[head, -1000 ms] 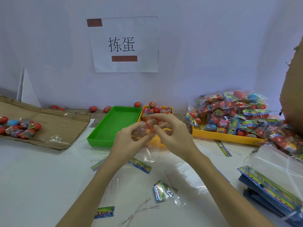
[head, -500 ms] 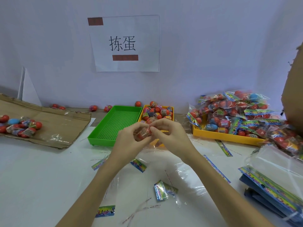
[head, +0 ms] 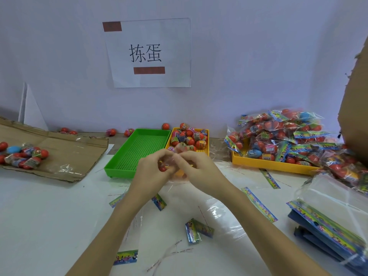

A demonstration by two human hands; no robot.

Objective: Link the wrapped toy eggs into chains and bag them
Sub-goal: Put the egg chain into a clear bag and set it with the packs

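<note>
Both hands meet in mid-air over the white bench (head: 39,226), just near of the two small trays. The left hand (head: 151,174) has its fingers curled round a red toy egg in clear crinkly wrap (head: 164,167); only a patch of red shows between the fingertips and the palm. The right hand (head: 197,172) comes in from the right with thumb and forefinger pinched together on the loose clear film at the egg's top, knuckles up, the other fingers bent under. The fingertips of the two hands touch. Both forearms run up from the near edge and lean in toward each other.

Just beyond the hands stands a small yellow plastic tray (head: 207,144) heaped with more wrapped red eggs; a green perforated plastic tray (head: 119,168) sits against it on the left. Far right, a larger yellow tray (head: 264,164) carries a pile of filled clear bags with colourful headers (head: 278,136). On the left lies a flattened brown cardboard sheet (head: 75,152)
</note>
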